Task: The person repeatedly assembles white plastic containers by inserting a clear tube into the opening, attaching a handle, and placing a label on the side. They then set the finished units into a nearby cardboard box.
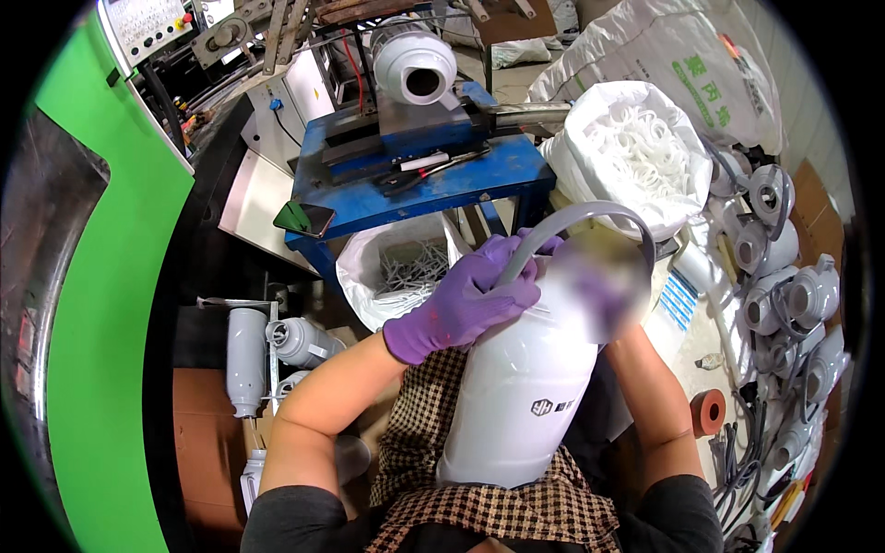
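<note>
Resting upright in the person's lap at the centre of the frame is a large white plastic tank with a rounded shoulder [521,387], its base against a brown-and-cream checked apron [516,507]. A grey flexible hose [590,214] arches over the top of the tank from left to right. The left hand [466,304], in a purple rubber glove, is clenched around the left end of this hose just where it meets the tank's shoulder, fingers [502,253] wrapped over it. The right hand [599,290] sits at the top right of the tank; it is blurred, so whether its fingers grip anything cannot be told.

Just above the hands, an open white plastic bag of grey metal clips [406,267] stands below a blue metal tabletop [433,189]. On this tabletop lie a dark mobile phone [304,219] at its left corner and a clamped white tank [415,64] with its round mouth facing the viewer. At the upper right, a big white sack of white plastic rings [636,147] is open. Along the right edge lies a heap of finished grey-and-white tanks with hoses [784,295], and near them a roll of orange-brown tape [708,412]. At the lower left stand more grey bottle-shaped parts [247,355], beside a green machine housing [101,323] filling the left side.
</note>
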Motion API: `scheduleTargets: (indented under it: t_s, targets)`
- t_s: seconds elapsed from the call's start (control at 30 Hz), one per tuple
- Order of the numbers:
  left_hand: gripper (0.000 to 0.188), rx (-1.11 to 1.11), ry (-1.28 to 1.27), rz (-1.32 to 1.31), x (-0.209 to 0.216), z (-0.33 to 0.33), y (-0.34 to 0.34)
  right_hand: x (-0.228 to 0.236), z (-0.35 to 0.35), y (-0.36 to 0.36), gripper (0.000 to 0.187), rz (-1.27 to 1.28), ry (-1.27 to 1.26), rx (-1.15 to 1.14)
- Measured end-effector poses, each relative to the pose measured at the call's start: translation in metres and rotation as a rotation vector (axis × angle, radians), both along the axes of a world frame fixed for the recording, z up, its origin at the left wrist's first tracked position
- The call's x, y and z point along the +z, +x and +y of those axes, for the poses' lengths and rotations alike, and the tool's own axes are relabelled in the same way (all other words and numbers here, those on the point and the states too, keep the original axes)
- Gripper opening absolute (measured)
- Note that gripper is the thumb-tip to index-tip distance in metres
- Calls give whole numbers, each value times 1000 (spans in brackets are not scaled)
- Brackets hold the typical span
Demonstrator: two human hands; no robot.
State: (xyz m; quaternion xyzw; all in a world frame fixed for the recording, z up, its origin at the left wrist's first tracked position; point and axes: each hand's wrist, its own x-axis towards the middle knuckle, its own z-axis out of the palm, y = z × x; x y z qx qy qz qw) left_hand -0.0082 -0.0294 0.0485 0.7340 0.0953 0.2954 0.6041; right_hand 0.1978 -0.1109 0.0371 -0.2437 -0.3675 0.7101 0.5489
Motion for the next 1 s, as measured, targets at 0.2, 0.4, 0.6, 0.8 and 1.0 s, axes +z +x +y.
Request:
scheduleTargets:
  t_s: [0.2, 0.4, 0.6, 0.8, 1.0]
  targets:
    - [19, 100, 607, -168, -11, 9, 1, -11, 12, 2, 99, 125, 10, 169]
    - [22, 5, 1164, -415, 11, -12, -10, -8, 20, -2, 102, 243, -22, 225]
    - [15, 201, 281, -494, -22, 9, -7, -10, 26, -10, 89, 126, 153, 25]
    - [75, -38, -713, -549, -23, 25, 1, -36, 28, -15, 70, 766, 160, -322]
    - [69, -133, -648, -170, -55, 41, -1, -5, -16, -8, 26, -271, 299, -470]
